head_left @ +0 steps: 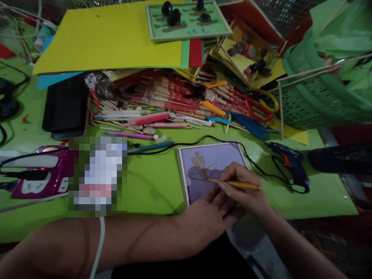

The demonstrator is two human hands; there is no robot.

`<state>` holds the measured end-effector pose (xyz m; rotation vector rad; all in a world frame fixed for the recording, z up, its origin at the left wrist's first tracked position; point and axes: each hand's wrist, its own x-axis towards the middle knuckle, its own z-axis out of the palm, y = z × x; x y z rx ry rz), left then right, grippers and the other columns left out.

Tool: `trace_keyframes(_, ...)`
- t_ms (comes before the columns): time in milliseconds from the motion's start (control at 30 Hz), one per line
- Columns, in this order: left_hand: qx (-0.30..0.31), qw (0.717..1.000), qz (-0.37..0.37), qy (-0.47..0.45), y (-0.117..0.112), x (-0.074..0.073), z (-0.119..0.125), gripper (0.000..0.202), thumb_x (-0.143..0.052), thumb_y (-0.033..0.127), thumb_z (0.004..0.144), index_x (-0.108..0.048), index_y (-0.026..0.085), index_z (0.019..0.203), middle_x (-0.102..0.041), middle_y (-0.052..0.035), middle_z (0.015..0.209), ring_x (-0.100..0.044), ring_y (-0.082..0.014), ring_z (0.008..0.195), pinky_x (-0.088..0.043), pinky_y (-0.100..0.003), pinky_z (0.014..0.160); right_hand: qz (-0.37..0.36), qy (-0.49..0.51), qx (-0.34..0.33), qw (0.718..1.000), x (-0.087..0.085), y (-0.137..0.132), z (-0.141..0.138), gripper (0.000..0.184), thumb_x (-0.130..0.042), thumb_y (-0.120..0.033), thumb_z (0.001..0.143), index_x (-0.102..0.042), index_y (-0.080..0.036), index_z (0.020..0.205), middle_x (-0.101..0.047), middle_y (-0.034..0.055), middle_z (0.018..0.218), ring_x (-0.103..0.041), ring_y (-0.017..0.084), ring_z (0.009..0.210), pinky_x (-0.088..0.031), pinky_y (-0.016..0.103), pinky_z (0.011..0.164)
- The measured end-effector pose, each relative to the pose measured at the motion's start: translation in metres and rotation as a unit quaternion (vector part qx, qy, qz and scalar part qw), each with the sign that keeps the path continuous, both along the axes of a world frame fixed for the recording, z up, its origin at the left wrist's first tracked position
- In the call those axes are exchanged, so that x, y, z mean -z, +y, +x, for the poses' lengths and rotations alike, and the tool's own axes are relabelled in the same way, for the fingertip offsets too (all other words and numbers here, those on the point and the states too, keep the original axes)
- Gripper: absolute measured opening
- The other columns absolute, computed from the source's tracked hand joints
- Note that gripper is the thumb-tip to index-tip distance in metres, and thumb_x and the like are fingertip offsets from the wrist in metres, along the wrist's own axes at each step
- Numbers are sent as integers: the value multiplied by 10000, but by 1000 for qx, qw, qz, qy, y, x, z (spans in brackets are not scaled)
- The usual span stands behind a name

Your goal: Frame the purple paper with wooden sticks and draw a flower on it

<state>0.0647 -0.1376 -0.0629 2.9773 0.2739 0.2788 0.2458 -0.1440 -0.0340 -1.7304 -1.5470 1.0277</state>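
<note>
My right hand [252,195] is closed around a gold marker [245,185], its tip at the base of a drawn flower. The gold flower drawing [202,167] has several upright stems and wide leaves. It is on a purple board [228,154] with thin wooden strips along its edges. Across the board's lower edge rests my left hand [209,219], fingers stretched out toward the right hand and partly hidden beneath it.
A glue gun [295,162] lies on the right, its black cable looping behind the board. Pens, scissors [258,110] and wooden sticks [168,91] crowd the back. A green basket [322,97] stands back right. Left are a blurred-out phone [100,174] and a purple power strip [62,166].
</note>
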Motion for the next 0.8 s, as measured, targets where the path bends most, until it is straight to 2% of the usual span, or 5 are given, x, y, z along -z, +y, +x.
trace_keyframes(233,-5,1000,-1,-6,0,1,1,502,-432,272,1028,-450,250,1530,-497,-76,1554,-495,-248,1394,-336,-420,1178,27,29,28,999,-2,1,-1,130,-658,-319,859,-591,-240,781,-633,5,688,-588,177,602,-483,307,545)
trace_keyframes(400,-1,1000,-3,2,0,-1,1,512,-426,259,1022,-448,256,1534,-510,-67,1541,-491,-256,1390,-343,-426,1167,8,9,13,1000,0,0,1,125,-675,-325,854,-598,-248,794,-639,8,705,-593,184,633,-486,314,567)
trace_keyframes(567,8,1000,-3,16,1,-2,0,505,-401,250,1037,-437,247,1541,-493,-69,1558,-482,-246,1402,-328,-414,1176,14,49,34,998,-2,2,-2,122,-669,-311,857,-584,-243,800,-639,0,705,-598,164,607,-485,288,547)
trace_keyframes(800,-3,1000,-2,-9,0,1,1,507,-442,282,1024,-447,242,1529,-517,-69,1538,-518,-239,1369,-348,-421,1170,9,16,25,1000,-4,4,-4,128,-682,-327,846,-601,-244,792,-639,10,702,-595,179,610,-475,304,545)
